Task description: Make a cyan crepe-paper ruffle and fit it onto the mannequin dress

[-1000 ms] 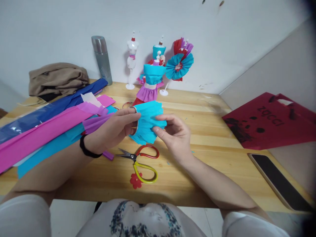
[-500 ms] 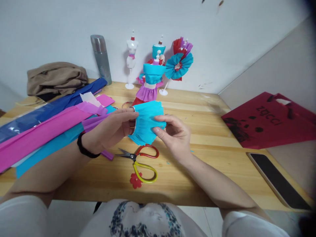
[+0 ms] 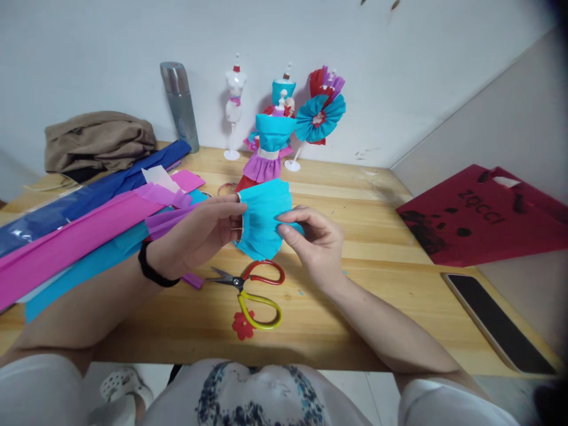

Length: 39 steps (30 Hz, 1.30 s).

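Note:
A pleated piece of turquoise crepe paper (image 3: pixel 262 220) is held up between my two hands above the table. My left hand (image 3: pixel 212 223) is closed on its narrower gathered edge, thumb on the near face and fingers behind. With thumb and index finger, my right hand (image 3: pixel 313 239) pinches the flared edge on the other side. Just below the paper lie scissors (image 3: pixel 238 283) with one red and one yellow handle, blades apart and pointing left. A red paper flower (image 3: pixel 244 326) sits partly under the yellow handle.
Crepe paper strips (image 3: pixel 84 228) and a brown cloth (image 3: pixel 100 142) cover the left side. Behind stand a flask (image 3: pixel 180 109), a bare mannequin (image 3: pixel 234 106) and several mannequins in paper dresses (image 3: pixel 273 133). On the right are a red bag (image 3: pixel 483 219) and a phone (image 3: pixel 497 319).
My right fingers have shifted slightly on the flared edge, and the paper's pleats lie a little differently. A white clog has come into view at the lower left. The view has moved slightly.

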Each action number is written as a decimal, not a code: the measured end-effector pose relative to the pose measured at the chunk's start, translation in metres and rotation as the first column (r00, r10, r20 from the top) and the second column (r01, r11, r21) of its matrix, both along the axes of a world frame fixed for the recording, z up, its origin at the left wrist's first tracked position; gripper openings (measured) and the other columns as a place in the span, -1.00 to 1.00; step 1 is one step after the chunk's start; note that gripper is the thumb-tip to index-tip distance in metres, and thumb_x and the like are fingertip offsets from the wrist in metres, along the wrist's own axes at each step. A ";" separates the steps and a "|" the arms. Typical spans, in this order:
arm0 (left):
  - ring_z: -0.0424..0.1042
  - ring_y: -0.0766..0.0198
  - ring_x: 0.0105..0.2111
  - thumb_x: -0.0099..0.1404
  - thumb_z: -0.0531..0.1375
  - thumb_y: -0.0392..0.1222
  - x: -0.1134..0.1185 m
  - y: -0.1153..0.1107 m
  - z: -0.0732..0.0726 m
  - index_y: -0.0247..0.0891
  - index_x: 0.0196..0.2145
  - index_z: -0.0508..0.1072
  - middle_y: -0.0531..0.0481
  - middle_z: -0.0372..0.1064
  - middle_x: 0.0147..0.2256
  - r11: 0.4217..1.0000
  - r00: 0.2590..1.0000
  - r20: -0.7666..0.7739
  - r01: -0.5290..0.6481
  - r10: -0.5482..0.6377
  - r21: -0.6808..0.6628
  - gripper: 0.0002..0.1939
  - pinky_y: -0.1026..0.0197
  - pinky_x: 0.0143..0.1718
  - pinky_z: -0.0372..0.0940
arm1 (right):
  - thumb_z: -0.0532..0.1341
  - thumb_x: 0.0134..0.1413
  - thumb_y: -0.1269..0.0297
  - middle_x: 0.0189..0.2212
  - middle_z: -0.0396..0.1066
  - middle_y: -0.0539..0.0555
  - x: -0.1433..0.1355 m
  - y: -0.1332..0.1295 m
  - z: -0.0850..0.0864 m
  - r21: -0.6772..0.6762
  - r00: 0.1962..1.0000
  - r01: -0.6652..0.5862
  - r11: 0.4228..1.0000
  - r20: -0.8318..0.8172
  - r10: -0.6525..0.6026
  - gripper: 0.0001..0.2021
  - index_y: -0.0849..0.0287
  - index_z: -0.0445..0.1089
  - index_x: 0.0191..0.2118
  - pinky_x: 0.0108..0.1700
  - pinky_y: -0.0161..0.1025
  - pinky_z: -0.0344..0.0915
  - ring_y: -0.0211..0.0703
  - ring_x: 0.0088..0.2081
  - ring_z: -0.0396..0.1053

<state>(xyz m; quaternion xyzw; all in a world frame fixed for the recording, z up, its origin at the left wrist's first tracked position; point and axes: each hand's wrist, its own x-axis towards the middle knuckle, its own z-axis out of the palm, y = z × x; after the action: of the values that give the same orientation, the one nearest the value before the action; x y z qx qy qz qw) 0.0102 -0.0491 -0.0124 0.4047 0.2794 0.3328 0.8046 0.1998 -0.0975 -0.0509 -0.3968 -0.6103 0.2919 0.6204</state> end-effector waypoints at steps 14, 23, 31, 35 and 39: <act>0.51 0.24 -0.36 0.28 0.24 -0.25 0.002 0.002 -0.001 -0.39 -0.24 0.58 -0.14 0.57 -0.27 0.999 0.999 -0.005 0.032 -0.032 0.018 -0.83 0.21 -0.30 0.42 | 0.33 0.09 0.45 -0.30 0.54 -0.01 0.004 0.003 -0.006 0.114 0.993 -0.052 0.992 0.115 0.039 -0.79 0.01 0.56 -0.18 -0.19 -0.17 0.35 -0.17 -0.26 0.45; 0.50 0.26 -0.40 0.22 0.27 -0.28 0.007 -0.002 -0.004 -0.34 -0.30 0.55 -0.07 0.52 -0.35 1.000 1.000 -0.026 0.006 -0.006 -0.001 -0.91 0.23 -0.36 0.41 | 0.32 0.09 0.41 -0.40 0.48 -0.01 0.001 0.003 -0.007 0.089 0.984 0.026 0.996 0.171 -0.041 -0.92 0.06 0.51 -0.34 -0.25 -0.17 0.33 -0.17 -0.34 0.41; 0.43 0.33 -0.48 0.18 0.31 -0.29 0.008 -0.002 -0.008 -0.34 -0.34 0.54 -0.02 0.46 -0.43 1.000 1.000 -0.025 0.010 -0.010 0.013 -0.92 0.29 -0.42 0.37 | 0.35 0.02 0.38 -0.29 0.53 0.02 -0.003 0.002 -0.005 0.041 0.983 0.024 0.999 0.180 -0.031 -0.87 0.08 0.50 -0.26 -0.17 -0.15 0.36 -0.14 -0.26 0.46; 0.40 0.35 -0.51 0.19 0.29 -0.32 0.008 -0.002 -0.008 -0.32 -0.39 0.52 0.03 0.40 -0.49 1.000 1.000 -0.016 -0.001 0.001 -0.003 -0.98 0.31 -0.43 0.37 | 0.29 0.01 0.42 -0.40 0.50 -0.03 -0.005 0.003 -0.006 -0.027 0.992 0.011 1.000 0.130 -0.007 -0.93 0.10 0.47 -0.37 -0.27 -0.21 0.33 -0.19 -0.35 0.43; 0.42 0.35 -0.49 0.21 0.28 -0.32 0.008 -0.001 -0.006 -0.33 -0.36 0.54 0.00 0.46 -0.45 0.999 1.000 0.006 0.031 -0.031 -0.013 -0.97 0.30 -0.40 0.39 | 0.27 0.00 0.40 -0.42 0.50 -0.03 -0.002 0.003 -0.005 -0.069 0.995 -0.023 0.997 0.093 0.029 -0.94 0.10 0.47 -0.37 -0.31 -0.22 0.34 -0.20 -0.39 0.41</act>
<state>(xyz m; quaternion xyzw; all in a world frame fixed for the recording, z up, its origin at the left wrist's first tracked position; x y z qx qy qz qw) 0.0183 -0.0497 -0.0187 0.4028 0.2730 0.3196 0.8131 0.1976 -0.0943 -0.0561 -0.4230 -0.6335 0.3016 0.5734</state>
